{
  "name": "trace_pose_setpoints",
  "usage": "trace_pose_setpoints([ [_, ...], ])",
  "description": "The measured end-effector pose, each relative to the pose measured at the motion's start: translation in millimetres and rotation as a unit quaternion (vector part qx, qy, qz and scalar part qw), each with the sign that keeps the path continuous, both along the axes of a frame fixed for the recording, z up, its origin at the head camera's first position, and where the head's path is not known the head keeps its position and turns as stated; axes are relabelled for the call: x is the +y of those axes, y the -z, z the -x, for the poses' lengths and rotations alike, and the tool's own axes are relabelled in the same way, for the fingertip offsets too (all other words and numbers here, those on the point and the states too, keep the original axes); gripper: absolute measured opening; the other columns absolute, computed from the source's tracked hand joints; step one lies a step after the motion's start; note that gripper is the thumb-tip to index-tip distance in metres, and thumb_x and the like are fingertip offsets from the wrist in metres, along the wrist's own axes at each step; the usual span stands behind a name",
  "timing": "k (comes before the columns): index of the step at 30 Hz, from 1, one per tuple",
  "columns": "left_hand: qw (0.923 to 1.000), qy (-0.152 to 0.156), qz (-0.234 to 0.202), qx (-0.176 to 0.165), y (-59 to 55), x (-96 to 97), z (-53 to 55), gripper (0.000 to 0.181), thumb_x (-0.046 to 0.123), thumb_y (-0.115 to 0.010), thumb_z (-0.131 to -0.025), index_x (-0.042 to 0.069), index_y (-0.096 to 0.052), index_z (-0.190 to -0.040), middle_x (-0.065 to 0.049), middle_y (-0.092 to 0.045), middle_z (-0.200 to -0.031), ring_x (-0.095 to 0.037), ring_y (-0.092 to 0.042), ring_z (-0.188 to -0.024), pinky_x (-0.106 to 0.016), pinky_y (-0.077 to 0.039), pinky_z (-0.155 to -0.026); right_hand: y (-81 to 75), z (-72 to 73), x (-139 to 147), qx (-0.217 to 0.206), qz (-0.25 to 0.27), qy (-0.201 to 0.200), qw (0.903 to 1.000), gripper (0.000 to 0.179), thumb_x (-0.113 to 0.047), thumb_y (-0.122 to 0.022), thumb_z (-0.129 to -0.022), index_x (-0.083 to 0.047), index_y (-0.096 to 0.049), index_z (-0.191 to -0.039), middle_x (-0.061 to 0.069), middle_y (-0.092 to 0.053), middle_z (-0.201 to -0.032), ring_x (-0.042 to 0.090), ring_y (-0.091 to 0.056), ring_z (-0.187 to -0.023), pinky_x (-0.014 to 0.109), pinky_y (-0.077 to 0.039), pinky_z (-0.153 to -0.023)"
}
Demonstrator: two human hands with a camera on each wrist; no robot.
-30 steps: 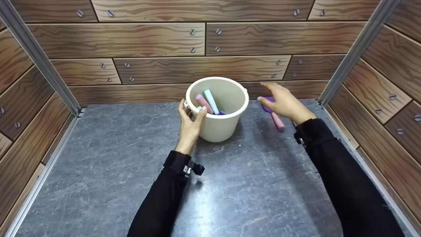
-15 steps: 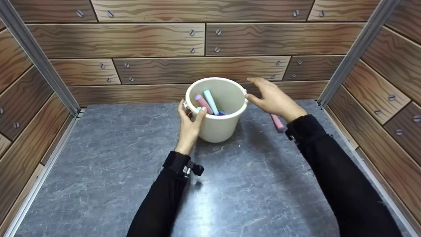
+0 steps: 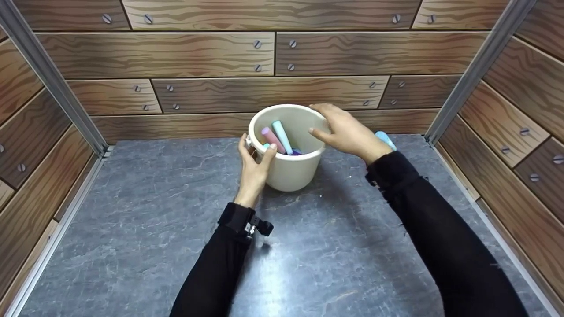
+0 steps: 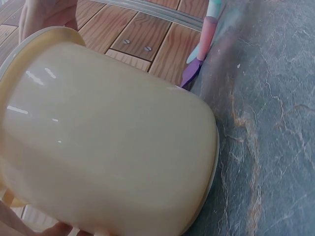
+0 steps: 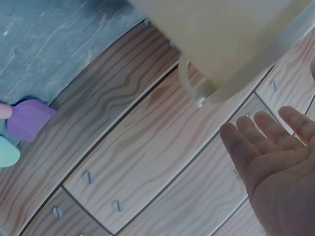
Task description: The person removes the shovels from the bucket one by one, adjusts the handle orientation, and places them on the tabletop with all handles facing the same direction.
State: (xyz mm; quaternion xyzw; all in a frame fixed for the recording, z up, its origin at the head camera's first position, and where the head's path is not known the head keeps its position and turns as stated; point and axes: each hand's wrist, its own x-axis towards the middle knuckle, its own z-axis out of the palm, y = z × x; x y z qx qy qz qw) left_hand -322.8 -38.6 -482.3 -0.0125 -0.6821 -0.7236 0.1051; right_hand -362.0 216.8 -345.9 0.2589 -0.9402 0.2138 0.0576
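Observation:
A cream bucket stands on the grey marbled floor, with a pink handle and a light-blue handle leaning inside it. Something dark purple shows low in the bucket. My left hand grips its left rim, thumb at the front and fingers round the side. Over the right rim extends my right hand, fingers straight and palm facing inward, holding nothing. The right wrist view has this hand beside the rim, apart from the bucket's white handle loop.
Right of the bucket, partly hidden by my right arm, lies a tool with a flat purple blade and pink handle. A light-blue piece lies near it. Wood-patterned walls enclose the back and sides.
My right hand has moved left from above the purple-bladed tool to the bucket's right rim. The light-blue piece now shows past my wrist. The left hand and bucket have stayed put.

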Motion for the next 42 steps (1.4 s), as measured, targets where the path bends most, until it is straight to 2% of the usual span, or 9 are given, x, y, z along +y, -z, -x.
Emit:
trace_pose_setpoints([
  [4,1.0000,0.005,-0.003,0.002,0.2,-0.7,0.1,0.112,0.047,-0.076,-0.104,0.015,-0.008,-0.187,-0.033,-0.034,-0.186,-0.047,-0.038,-0.177,-0.061,-0.035,-0.147,0.7,-0.3,-11.5,-0.001,-0.002,-0.006,1.0000,0.070,-0.034,-0.071,-0.117,-0.003,-0.048,-0.176,0.024,-0.052,-0.180,0.044,-0.055,-0.165,0.062,-0.048,-0.137],
  [17,0.9999,0.009,0.002,-0.008,-0.3,-3.2,0.2,0.112,0.048,-0.077,-0.103,0.017,-0.010,-0.186,-0.034,-0.036,-0.184,-0.047,-0.039,-0.175,-0.060,-0.034,-0.147,12.2,8.9,-37.8,-0.021,-0.031,-0.028,0.9989,0.073,-0.034,-0.069,-0.118,0.000,-0.044,-0.178,0.024,-0.049,-0.184,0.045,-0.045,-0.173,0.060,-0.038,-0.145],
  [28,0.9998,0.007,0.009,-0.015,-2.8,-3.1,-1.0,0.109,0.048,-0.076,-0.104,0.020,-0.010,-0.186,-0.033,-0.039,-0.183,-0.046,-0.042,-0.174,-0.060,-0.037,-0.146,20.3,23.3,-56.9,-0.022,-0.045,-0.058,0.9971,0.073,-0.025,-0.072,-0.114,0.006,-0.047,-0.174,0.031,-0.054,-0.177,0.048,-0.051,-0.169,0.059,-0.037,-0.146],
  [30,0.9998,0.008,0.008,-0.015,-2.7,-3.2,-0.9,0.110,0.047,-0.076,-0.104,0.019,-0.010,-0.186,-0.033,-0.038,-0.183,-0.046,-0.041,-0.174,-0.060,-0.036,-0.146,28.6,32.9,-57.4,-0.025,-0.044,-0.058,0.9970,0.074,-0.026,-0.073,-0.112,0.004,-0.047,-0.175,0.030,-0.056,-0.177,0.049,-0.054,-0.166,0.060,-0.039,-0.144],
  [36,0.9998,0.006,0.007,-0.016,-3.1,-3.4,-0.7,0.109,0.047,-0.076,-0.104,0.019,-0.010,-0.186,-0.034,-0.038,-0.183,-0.047,-0.041,-0.174,-0.061,-0.036,-0.145,59.6,76.0,-54.8,-0.027,-0.065,-0.064,0.9955,0.077,-0.032,-0.074,-0.112,-0.003,-0.046,-0.178,0.023,-0.059,-0.176,0.042,-0.061,-0.162,0.057,-0.047,-0.140],
  [42,0.9997,0.013,-0.007,-0.022,-4.9,-2.1,-1.8,0.109,0.048,-0.077,-0.106,0.022,-0.010,-0.187,-0.031,-0.036,-0.186,-0.044,-0.038,-0.176,-0.060,-0.034,-0.147,69.7,89.1,-62.0,-0.019,-0.084,-0.100,0.9913,0.076,-0.032,-0.075,-0.113,-0.006,-0.047,-0.178,0.020,-0.061,-0.175,0.040,-0.061,-0.162,0.055,-0.048,-0.139],
])
